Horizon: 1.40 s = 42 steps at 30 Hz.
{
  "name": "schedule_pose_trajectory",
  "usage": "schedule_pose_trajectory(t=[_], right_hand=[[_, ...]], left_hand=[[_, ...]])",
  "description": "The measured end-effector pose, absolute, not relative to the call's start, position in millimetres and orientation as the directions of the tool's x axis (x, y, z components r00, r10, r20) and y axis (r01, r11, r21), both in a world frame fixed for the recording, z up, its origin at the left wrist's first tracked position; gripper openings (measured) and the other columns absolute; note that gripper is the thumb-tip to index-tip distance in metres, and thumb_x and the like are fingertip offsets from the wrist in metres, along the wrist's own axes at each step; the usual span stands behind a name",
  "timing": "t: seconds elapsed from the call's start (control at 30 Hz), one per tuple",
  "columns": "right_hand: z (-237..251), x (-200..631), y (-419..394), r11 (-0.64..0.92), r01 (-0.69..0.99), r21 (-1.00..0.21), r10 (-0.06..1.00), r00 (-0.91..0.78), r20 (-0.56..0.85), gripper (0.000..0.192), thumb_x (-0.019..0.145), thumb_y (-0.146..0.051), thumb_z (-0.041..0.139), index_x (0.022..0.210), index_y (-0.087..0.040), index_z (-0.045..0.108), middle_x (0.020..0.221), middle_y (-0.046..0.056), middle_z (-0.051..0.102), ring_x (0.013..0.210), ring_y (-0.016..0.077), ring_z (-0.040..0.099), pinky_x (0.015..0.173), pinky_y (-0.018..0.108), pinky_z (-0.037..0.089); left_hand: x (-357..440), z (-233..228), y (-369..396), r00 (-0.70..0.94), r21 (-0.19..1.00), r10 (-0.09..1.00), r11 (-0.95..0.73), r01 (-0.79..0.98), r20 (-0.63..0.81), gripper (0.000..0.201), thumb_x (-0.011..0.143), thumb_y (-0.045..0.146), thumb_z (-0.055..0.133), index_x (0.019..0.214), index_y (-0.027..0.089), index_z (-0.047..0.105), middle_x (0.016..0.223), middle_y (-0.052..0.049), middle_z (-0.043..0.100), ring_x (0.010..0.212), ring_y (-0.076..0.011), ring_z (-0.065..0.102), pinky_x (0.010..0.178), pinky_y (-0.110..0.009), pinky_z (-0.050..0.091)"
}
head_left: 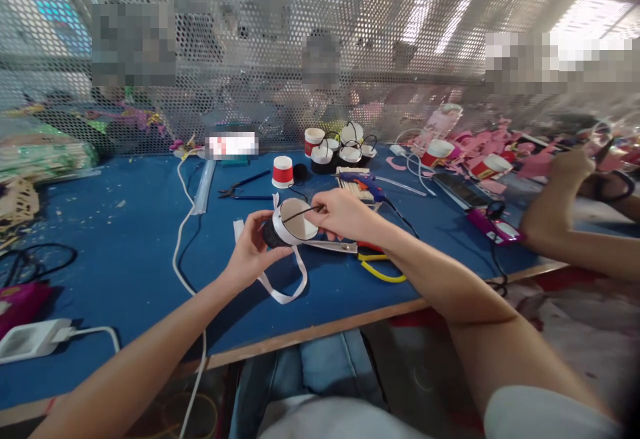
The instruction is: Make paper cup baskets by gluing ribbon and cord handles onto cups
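My left hand grips a small black paper cup on its side, its open mouth turned toward me. A white ribbon wraps around the cup's rim and hangs in a loop down to the blue table. My right hand pinches a thin black wire handle that runs across the cup's mouth. Scissors with yellow handles lie on the table just under my right hand.
A blue glue gun lies behind my hands, with a red cup, pliers and several finished cups. A white cable crosses the table; a charger sits near left. Another person's arm works at right among pink scraps.
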State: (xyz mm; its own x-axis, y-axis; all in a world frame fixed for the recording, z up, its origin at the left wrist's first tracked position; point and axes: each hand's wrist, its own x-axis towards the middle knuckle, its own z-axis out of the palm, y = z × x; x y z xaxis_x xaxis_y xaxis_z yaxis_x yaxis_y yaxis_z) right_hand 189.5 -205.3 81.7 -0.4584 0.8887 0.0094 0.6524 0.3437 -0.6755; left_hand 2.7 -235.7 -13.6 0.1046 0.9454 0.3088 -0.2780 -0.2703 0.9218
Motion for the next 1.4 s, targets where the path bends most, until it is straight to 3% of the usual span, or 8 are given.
schedule_pose_trajectory(t=[0.17, 0.23, 0.33, 0.53, 0.63, 0.87, 1.17, 1.4], right_hand=[[76.1, 190.7, -200.8, 0.346, 0.631, -0.694, 0.877, -0.48, 0.001, 0.019, 0.082, -0.027, 0.051, 0.067, -0.017, 0.05, 0.049, -0.003, 0.056, 0.033, 0.0081, 0.052, 0.031, 0.017, 0.037], [80.1, 195.8, -198.8, 0.36, 0.615, -0.701, 0.858, -0.514, -0.01, 0.019, 0.081, -0.035, 0.056, 0.084, -0.016, 0.056, 0.055, -0.001, 0.061, 0.037, 0.0093, 0.054, 0.034, 0.02, 0.041], [92.1, 204.4, -197.1, 0.436, 0.553, -0.71, 0.828, -0.555, 0.075, 0.043, 0.078, -0.04, 0.061, 0.112, -0.016, 0.051, 0.072, 0.001, 0.066, 0.046, 0.0097, 0.058, 0.044, 0.023, 0.047], [106.0, 201.9, -194.6, 0.667, 0.481, -0.568, 0.723, -0.602, 0.339, 0.011, 0.082, -0.025, 0.056, 0.086, -0.015, 0.06, 0.084, 0.003, 0.06, 0.063, 0.0083, 0.055, 0.056, 0.022, 0.045], [109.2, 194.9, -190.5, 0.72, 0.471, -0.51, 0.673, -0.655, 0.345, 0.012, 0.082, -0.023, 0.055, 0.079, -0.014, 0.062, 0.077, 0.001, 0.059, 0.063, 0.008, 0.052, 0.059, 0.023, 0.042], [135.0, 194.0, -151.8, 0.556, 0.569, -0.606, 0.774, -0.62, 0.128, 0.013, 0.08, -0.024, 0.058, 0.076, -0.013, 0.064, 0.052, -0.004, 0.055, 0.045, 0.0052, 0.05, 0.045, 0.018, 0.039], [174.7, 234.3, -22.7, 0.469, 0.74, -0.482, 0.878, -0.329, 0.349, 0.01, 0.076, -0.014, 0.059, 0.067, -0.013, 0.062, 0.051, 0.0, 0.054, 0.046, 0.0083, 0.05, 0.044, 0.021, 0.041], [189.1, 242.6, 45.8, 0.247, 0.896, -0.37, 0.902, -0.072, 0.426, 0.009, 0.076, -0.012, 0.057, 0.072, -0.01, 0.065, 0.055, 0.004, 0.058, 0.053, 0.0133, 0.056, 0.055, 0.028, 0.049]], left_hand=[[2.6, -16.6, -234.4, 0.073, 0.926, 0.954, -0.261, -0.271, 0.29, 0.062, 0.053, 0.012, 0.081, 0.105, 0.025, 0.051, 0.108, -0.001, 0.055, 0.1, -0.018, 0.054, 0.089, -0.03, 0.042], [2.0, -17.6, -233.0, 0.073, 0.929, 0.959, -0.246, -0.275, 0.275, 0.06, 0.054, 0.013, 0.081, 0.105, 0.025, 0.051, 0.108, -0.001, 0.055, 0.099, -0.018, 0.054, 0.089, -0.029, 0.042], [1.2, -19.6, -231.2, 0.068, 0.933, 0.966, -0.221, -0.284, 0.25, 0.056, 0.057, 0.014, 0.08, 0.105, 0.025, 0.051, 0.109, -0.001, 0.055, 0.101, -0.0179, 0.054, 0.089, -0.029, 0.042], [1.5, -20.4, -232.2, 0.135, 0.95, 0.971, -0.156, -0.269, 0.198, 0.05, 0.061, 0.017, 0.078, 0.105, 0.024, 0.053, 0.109, -0.002, 0.058, 0.103, -0.0188, 0.054, 0.09, -0.03, 0.042], [1.6, -18.3, -233.5, 0.164, 0.955, 0.973, -0.113, -0.275, 0.162, 0.049, 0.062, 0.02, 0.078, 0.104, 0.022, 0.054, 0.107, -0.004, 0.06, 0.101, -0.0201, 0.056, 0.09, -0.032, 0.043], [-1.0, -20.0, -233.0, 0.289, 0.955, 0.955, 0.026, -0.295, 0.063, 0.055, 0.069, 0.027, 0.074, 0.116, 0.025, 0.044, 0.117, -0.006, 0.051, 0.101, -0.0221, 0.059, 0.09, -0.039, 0.044], [-3.4, -22.3, -232.7, 0.357, 0.978, 0.934, 0.07, -0.198, 0.006, 0.056, 0.072, 0.035, 0.07, 0.12, 0.024, 0.042, 0.121, -0.011, 0.047, 0.103, -0.0228, 0.057, 0.091, -0.039, 0.044], [-4.5, -21.3, -232.5, 0.398, 0.981, 0.916, 0.113, -0.159, -0.041, 0.055, 0.075, 0.037, 0.068, 0.12, 0.023, 0.041, 0.122, -0.012, 0.045, 0.105, -0.0241, 0.055, 0.092, -0.04, 0.042]])
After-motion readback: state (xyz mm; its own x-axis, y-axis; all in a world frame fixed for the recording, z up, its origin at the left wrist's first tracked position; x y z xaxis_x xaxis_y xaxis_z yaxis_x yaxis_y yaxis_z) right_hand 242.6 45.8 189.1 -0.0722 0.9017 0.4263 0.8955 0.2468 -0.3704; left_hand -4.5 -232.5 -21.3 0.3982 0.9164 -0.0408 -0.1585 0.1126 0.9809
